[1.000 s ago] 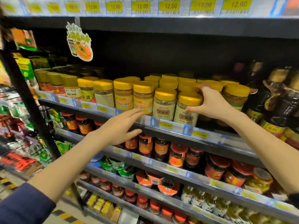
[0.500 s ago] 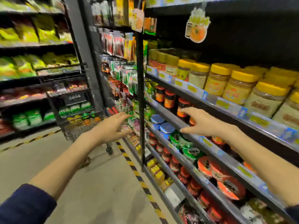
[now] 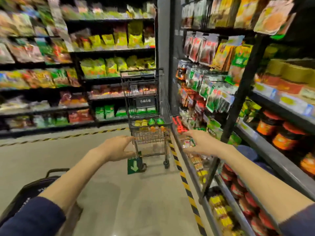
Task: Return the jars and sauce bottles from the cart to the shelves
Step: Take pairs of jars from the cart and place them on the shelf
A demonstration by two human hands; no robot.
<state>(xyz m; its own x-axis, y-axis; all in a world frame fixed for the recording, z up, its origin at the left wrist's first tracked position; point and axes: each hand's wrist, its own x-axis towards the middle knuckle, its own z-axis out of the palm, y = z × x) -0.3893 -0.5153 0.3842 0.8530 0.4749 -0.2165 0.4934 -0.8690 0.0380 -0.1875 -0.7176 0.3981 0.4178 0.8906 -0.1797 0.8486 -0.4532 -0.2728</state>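
A small black wire cart [image 3: 150, 135] stands in the aisle ahead, close to the right-hand shelving. Inside its basket sit several jars and bottles [image 3: 149, 122] with yellow, green and orange tops. My left hand [image 3: 117, 148] is stretched toward the cart's near left corner, fingers apart, holding nothing. My right hand [image 3: 200, 142] reaches forward beside the cart's right side, also open and empty. Along the right run the shelves [image 3: 279, 108] with yellow-lidded jars [image 3: 288, 72] above and red-lidded sauce jars [image 3: 283, 138] below. The picture is blurred by motion.
Hanging packets [image 3: 209, 89] fill the rack between cart and jar shelves. Snack shelving [image 3: 110, 65] closes the aisle's far side. A black-yellow floor stripe [image 3: 185, 181] follows the shelf base. A dark wheeled case [image 3: 32, 189] sits at lower left. A green arrow sign [image 3: 134, 166] lies by the cart.
The view has swung left from the yellow-lidded jars to the cart down the aisle. Both hands left the shelf and now reach toward the cart, empty.
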